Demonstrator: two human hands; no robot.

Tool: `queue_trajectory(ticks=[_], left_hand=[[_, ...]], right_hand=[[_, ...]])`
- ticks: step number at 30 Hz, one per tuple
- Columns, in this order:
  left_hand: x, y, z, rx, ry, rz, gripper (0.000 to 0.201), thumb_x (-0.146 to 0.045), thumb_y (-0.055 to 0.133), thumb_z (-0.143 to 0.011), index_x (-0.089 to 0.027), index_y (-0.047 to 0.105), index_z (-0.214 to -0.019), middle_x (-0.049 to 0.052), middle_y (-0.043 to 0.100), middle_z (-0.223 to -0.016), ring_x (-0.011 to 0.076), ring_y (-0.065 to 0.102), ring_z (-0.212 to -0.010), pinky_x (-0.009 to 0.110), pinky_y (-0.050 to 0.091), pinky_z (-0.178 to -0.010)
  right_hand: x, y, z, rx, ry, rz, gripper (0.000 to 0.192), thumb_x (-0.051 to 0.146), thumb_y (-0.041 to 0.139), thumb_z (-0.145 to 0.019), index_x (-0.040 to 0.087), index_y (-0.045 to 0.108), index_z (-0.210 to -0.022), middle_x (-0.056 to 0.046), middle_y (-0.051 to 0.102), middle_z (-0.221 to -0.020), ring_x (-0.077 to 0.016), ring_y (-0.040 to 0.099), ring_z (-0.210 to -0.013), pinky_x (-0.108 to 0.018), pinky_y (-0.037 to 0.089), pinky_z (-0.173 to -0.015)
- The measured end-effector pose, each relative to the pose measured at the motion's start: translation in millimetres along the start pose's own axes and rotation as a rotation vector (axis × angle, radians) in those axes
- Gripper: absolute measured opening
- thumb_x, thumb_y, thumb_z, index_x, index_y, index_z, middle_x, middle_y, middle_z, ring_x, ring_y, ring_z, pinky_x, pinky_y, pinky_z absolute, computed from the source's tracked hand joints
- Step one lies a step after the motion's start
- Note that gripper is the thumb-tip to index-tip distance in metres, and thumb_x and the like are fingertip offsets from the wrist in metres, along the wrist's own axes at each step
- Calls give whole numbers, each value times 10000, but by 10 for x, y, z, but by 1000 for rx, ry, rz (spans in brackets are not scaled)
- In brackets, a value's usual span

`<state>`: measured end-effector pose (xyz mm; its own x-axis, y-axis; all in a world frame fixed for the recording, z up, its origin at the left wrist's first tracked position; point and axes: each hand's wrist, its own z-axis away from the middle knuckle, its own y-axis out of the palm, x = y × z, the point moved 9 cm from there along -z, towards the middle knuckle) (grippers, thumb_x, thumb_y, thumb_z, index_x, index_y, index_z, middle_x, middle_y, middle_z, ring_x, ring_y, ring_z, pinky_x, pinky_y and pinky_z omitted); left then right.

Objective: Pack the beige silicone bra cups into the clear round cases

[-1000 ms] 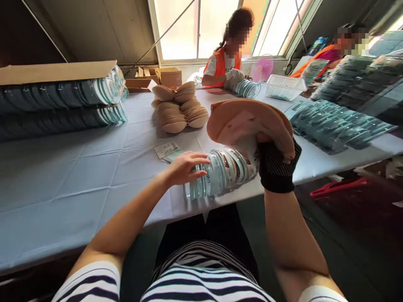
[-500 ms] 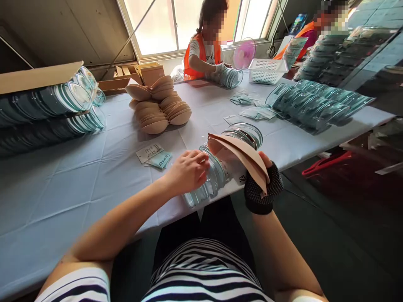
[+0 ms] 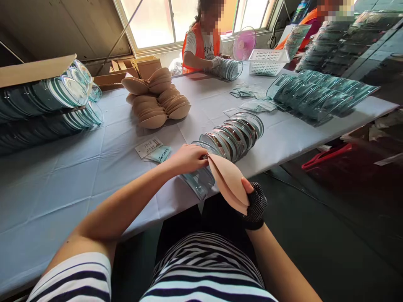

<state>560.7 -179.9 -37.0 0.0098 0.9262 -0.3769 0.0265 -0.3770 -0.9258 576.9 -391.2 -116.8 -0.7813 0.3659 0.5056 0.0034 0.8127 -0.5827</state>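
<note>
A folded beige stick-on bra [image 3: 229, 180], its two cups laid together, hangs tilted over the table's front edge. My right hand [image 3: 255, 203], in a black fingerless dotted glove, grips its lower right end, thumb on the upper cup. My bare left hand [image 3: 190, 158] pinches the bra's upper left tip. Under and beside my left hand lie clear plastic shells [image 3: 200, 182] at the table edge, partly hidden. Just beyond the bra leans a row of clear packs [image 3: 234, 134] with beige and dark contents.
Stacked beige bras [image 3: 157, 102] and printed cards [image 3: 153, 150] lie ahead to the left. Clear shells [image 3: 47, 100] are piled far left. More packs [image 3: 311, 96], a white basket [image 3: 268, 62] and a pink fan [image 3: 244, 44] stand to the right. A co-worker [image 3: 201, 46] handles shells opposite.
The bra has come lower and towards me in my right hand, turning its outer cup upward. My left hand has gone from loose curled fingers to pinching its tip.
</note>
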Motion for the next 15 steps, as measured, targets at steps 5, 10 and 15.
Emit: queue_trajectory(ticks=[5, 10, 15], left_hand=[[-72, -137, 75, -187, 116, 78, 121, -305, 664, -798, -194, 693, -759, 49, 636, -908, 215, 575, -959, 328, 435, -844], [38, -120, 124, -192, 28, 179, 484, -321, 772, -688, -163, 612, -1117, 155, 497, -1345, 308, 499, -1250, 439, 443, -1032], [-145, -34, 109, -75, 198, 255, 996, -232, 761, -663, -167, 263, -1524, 193, 438, -1474, 314, 485, -1325, 433, 427, -1091]], right_hand=[[194, -193, -26, -62, -87, 96, 491, 337, 570, -877, 221, 561, -1355, -65, 662, -872, -221, 661, -745, -320, 520, -630], [433, -250, -180, 103, -124, 185, 547, 287, 550, -863, 213, 513, -1404, -103, 708, -1115, -244, 702, -866, -326, 549, -715], [594, 91, -595, 355, -93, 334, 501, 232, 538, -838, 180, 552, -1337, -95, 738, -1099, -232, 720, -841, -293, 498, -662]])
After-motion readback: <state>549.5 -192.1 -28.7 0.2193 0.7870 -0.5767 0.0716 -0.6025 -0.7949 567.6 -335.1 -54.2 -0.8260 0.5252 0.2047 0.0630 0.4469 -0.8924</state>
